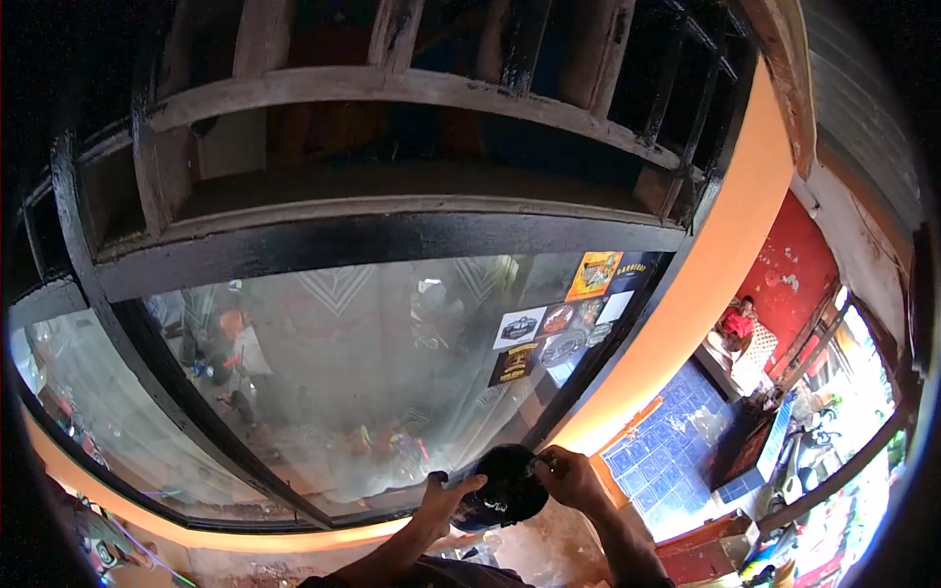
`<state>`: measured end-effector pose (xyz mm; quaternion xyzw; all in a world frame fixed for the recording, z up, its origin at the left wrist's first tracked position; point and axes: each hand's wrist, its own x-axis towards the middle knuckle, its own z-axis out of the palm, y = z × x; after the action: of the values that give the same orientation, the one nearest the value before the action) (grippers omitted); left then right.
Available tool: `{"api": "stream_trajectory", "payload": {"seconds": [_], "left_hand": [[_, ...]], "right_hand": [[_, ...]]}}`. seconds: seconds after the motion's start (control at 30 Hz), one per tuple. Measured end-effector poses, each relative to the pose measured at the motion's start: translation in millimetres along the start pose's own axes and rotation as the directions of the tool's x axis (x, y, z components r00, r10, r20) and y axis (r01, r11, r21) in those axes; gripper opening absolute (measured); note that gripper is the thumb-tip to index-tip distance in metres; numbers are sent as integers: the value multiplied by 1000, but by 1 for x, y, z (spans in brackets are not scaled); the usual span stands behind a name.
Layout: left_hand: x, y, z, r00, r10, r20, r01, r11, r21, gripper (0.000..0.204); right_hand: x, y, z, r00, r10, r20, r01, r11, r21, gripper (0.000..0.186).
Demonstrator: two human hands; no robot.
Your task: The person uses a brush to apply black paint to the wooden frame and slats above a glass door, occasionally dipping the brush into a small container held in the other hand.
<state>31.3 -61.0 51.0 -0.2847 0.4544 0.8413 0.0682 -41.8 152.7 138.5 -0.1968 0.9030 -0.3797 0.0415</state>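
Low in the middle, a round black container (502, 487) with a glossy dark inside is held up between my hands. My left hand (446, 507) grips its left side, the thumb lying along the rim; a small dark tip shows at those fingers. At the upper right of the rim, my right hand (572, 480) is closed in a pinch, and whatever its fingers hold is too small and dark to name. Beyond my hands stands a large glass window (372, 382) in a dark wooden frame (392, 243).
Stickers (559, 328) cover the pane's right corner. Above, wooden slats (263, 39) show bare and black patches. An orange wall edge (676, 304) borders the window. To the right are blue floor tiles (657, 465), a red box-like thing (706, 551) and a seated person (735, 328).
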Motion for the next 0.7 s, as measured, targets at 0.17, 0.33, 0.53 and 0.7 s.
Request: {"api": "stream_trajectory", "payload": {"seconds": [0.17, 0.33, 0.53, 0.7], "left_hand": [[-14, 20, 10, 999, -48, 15, 47, 997, 67, 100], [-32, 46, 28, 989, -4, 151, 5, 1000, -4, 88], [-32, 43, 41, 963, 197, 187, -210, 976, 56, 83], [-23, 24, 45, 886, 374, 273, -426, 890, 164, 83]], "right_hand": [[-11, 18, -4, 992, 64, -106, -27, 946, 323, 9], [-29, 20, -15, 934, -65, -350, 224, 872, 435, 15], [-45, -27, -31, 959, -105, -265, 127, 990, 67, 19], [-32, -48, -30, 990, -137, 26, 136, 916, -378, 23]]}}
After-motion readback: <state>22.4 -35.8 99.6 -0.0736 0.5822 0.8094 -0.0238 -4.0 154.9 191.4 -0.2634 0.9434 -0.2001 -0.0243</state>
